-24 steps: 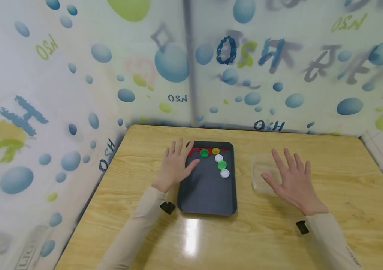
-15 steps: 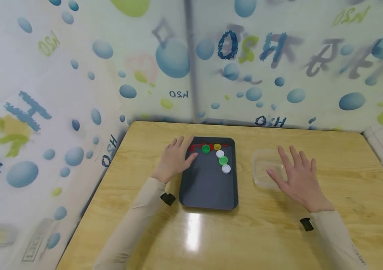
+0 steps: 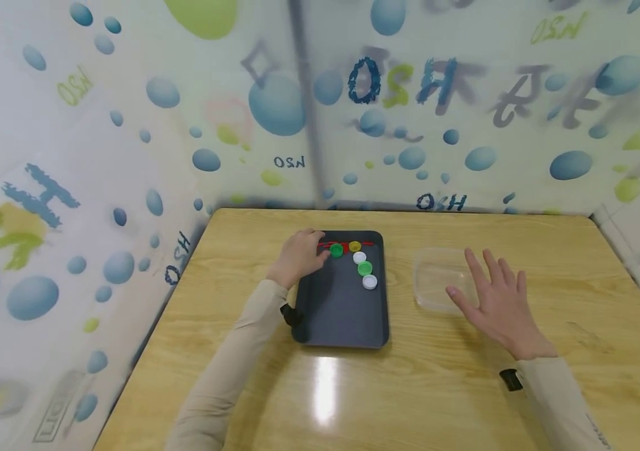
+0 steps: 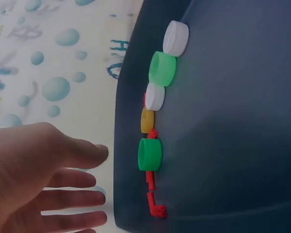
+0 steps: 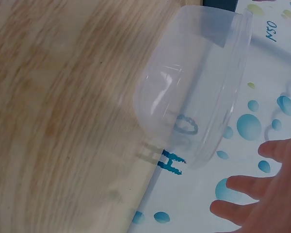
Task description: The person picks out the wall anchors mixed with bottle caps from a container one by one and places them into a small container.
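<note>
A dark grey tray (image 3: pixel 342 319) lies on the table. Along its far end are thin red pieces (image 3: pixel 369 243), a dark green bottle cap (image 3: pixel 336 250) and a yellow cap (image 3: pixel 355 247). A white cap (image 3: pixel 359 257), a light green cap (image 3: pixel 365 269) and another white cap (image 3: pixel 370 282) run down its right side. My left hand (image 3: pixel 297 258) hovers over the tray's far left corner, nearest the dark green cap, fingers slightly bent and holding nothing. Fingers spread, my right hand (image 3: pixel 501 308) is above the right side of a clear plastic container (image 3: pixel 435 282), partly hiding it.
The wooden table (image 3: pixel 263 401) ends at a patterned wall (image 3: pixel 455 125) behind and another wall (image 3: pixel 72 188) on the left. Black wrist cameras show below each hand, the left one (image 3: pixel 290 315) over the tray's left edge.
My left hand has moved right over the tray, its fingers bending toward the dark green cap. My right hand stays spread near the container, slightly farther right relative to it. The caps have not moved.
</note>
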### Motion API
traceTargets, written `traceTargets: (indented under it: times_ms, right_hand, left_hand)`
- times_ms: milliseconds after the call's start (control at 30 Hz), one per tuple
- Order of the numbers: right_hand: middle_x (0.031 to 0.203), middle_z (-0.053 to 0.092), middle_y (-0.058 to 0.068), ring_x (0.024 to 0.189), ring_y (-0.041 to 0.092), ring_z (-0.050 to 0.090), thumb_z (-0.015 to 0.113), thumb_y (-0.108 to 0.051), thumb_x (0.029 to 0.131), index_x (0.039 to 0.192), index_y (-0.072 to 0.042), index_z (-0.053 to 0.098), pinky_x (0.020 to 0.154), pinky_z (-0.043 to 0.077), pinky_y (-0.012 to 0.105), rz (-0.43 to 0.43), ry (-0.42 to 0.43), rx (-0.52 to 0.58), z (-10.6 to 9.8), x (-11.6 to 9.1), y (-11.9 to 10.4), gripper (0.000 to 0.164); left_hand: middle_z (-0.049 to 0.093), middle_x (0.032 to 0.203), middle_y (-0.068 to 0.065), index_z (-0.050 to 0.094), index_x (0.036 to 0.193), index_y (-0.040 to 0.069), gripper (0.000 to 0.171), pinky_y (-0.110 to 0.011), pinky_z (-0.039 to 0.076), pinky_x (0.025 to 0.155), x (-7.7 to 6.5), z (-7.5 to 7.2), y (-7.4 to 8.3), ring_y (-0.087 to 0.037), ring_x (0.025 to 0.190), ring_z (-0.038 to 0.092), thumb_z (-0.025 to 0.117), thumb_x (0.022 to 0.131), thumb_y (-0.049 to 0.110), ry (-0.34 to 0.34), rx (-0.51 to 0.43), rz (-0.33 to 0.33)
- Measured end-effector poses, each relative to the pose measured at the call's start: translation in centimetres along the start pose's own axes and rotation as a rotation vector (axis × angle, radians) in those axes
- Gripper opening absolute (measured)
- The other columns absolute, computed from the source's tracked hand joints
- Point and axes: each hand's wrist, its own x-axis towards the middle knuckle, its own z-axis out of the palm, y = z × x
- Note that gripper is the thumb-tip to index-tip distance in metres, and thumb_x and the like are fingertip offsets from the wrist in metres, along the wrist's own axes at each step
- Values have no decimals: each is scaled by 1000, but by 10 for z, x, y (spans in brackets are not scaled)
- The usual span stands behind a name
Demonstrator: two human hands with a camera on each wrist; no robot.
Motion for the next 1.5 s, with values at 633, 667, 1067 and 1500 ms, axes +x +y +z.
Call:
traceTargets:
  times_ms: [633,667,1067,1500]
  right_hand:
    - [154,28,41,133,68,29,51,-45,103,161,-5,22,104,8,86,61,-27,38,9,-7,15,76]
    - [154,28,41,133,68,29,51,-45,104,161,-5,22,104,8,86,66,-31,40,10,-7,16,76]
    - [152,31,43,131,68,33,50,-40,106,161,-2,22,101,12,88,68,-35,62,15,-9,22,72]
    - [152,31,43,135,64,32,49,-38,106,160,-1,23,102,13,87,76,-29,90,13,-11,24,70]
  left_hand:
    - [67,129,-17,64,133,1,43,-44,54,100,31,30,-10,-33,119,64,72,93,14,-54,3,-12]
    - [68,128,-17,64,133,1,43,-44,54,100,32,31,-10,-32,118,64,72,93,14,-55,4,-16]
    - [75,111,-13,74,116,2,28,-41,58,91,43,39,-8,-28,99,70,69,89,2,-27,32,27]
    - [75,102,-12,76,105,2,19,-40,59,86,53,43,-9,-27,93,70,68,88,-3,3,13,22]
